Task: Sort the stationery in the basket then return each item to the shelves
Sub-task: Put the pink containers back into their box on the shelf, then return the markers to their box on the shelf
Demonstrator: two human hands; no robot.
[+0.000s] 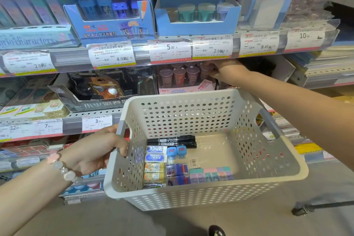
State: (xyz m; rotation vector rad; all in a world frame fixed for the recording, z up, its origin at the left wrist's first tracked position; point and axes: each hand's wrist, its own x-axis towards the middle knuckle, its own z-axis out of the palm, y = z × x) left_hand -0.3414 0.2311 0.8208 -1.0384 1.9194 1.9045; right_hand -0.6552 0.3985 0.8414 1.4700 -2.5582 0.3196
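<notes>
The white perforated plastic basket [220,159] hung before the shelves, its left handle gripped by the curled left hand [95,151]. At twelve o'clock the right hand [216,69] closed on a pink cup-shaped sharpener [206,72] in its display box, apparently shelving it. Next, probably another pick from the basket: two black markers [172,141], two small blue sharpeners [176,151], five wrapped erasers [154,166].

In the basket [210,195]: two black markers [172,141], two blue sharpeners [176,151], two white-and-blue erasers [155,153], two yellow erasers [154,172] — a dark one partly hidden below. On the far shelf [122,59] — five price tags [112,54] readable.
</notes>
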